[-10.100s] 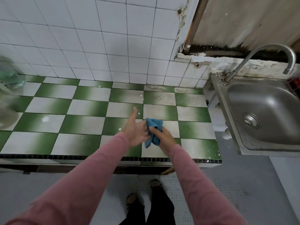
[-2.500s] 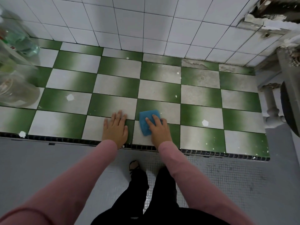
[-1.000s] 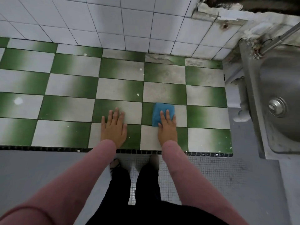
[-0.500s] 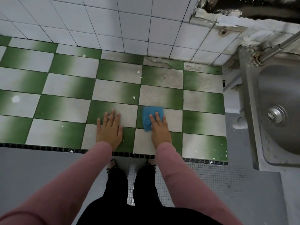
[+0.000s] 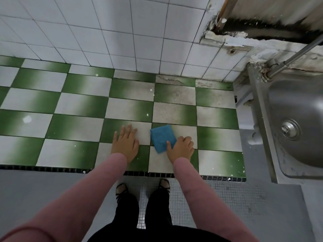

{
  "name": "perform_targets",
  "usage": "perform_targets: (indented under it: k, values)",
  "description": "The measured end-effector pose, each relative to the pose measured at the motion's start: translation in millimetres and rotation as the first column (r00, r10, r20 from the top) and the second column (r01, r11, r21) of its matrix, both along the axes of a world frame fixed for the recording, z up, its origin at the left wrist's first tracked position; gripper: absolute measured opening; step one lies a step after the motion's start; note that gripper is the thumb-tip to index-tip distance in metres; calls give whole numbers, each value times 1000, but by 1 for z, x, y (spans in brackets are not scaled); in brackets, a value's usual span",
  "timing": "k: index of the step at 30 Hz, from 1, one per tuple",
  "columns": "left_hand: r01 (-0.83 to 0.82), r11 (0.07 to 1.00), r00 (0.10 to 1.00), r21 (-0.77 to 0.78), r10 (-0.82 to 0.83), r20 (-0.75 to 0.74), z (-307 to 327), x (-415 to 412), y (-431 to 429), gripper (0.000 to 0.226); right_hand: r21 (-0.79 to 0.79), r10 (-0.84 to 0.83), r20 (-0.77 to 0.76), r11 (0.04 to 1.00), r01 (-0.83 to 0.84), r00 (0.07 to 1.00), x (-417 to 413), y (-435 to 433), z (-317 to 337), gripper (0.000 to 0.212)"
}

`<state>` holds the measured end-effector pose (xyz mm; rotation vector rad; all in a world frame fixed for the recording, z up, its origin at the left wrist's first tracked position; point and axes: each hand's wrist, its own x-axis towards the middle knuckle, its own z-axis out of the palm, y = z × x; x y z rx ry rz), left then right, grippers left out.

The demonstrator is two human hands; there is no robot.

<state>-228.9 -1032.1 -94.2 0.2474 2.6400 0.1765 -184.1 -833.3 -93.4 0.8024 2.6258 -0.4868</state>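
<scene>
Wiping judged early: folded blue cloth point(image 5: 162, 137) pinched by right hand point(image 5: 180, 148), left hand point(image 5: 125, 144) spread flat, green-and-white tiled counter point(image 5: 78, 123) mostly speckled.

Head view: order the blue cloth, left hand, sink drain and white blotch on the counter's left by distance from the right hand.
1. blue cloth, touching the right hand on its left side
2. left hand, flat on the counter, further left
3. sink drain, off to the right
4. white blotch, far left
</scene>
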Motion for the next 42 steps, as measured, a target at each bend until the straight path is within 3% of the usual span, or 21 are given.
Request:
perform_targets:
  k: [5,11,15,24,31,37,42]
  values:
    - [40,998,999,55,-42,33,12,-3,5,54,-25,-61,76,998,63,995,-12,-6,9,49]
    - [88,992,996,91,-90,15,37,-14,3,54,-213,-40,102,975,61,994,-23,-10,27,28]
    - [115,988,993,104,-112,-41,58,-31,1,57,-326,-7,-7,945,5,1000,-33,-8,56,13]
    - [219,953,975,208,-208,-72,135,-61,27,73,-400,242,-289,849,-346,926,-73,19,147,33]
    - [171,882,982,438,-117,-148,180,-76,76,36,-305,261,-454,853,-424,852,-73,71,212,22]
    - [330,828,918,453,-169,-359,207,-62,147,16,16,262,-485,957,-290,834,-31,119,237,18]
    - [503,742,834,444,-284,-473,228,-32,204,18,207,181,-535,975,-80,825,20,155,246,25]
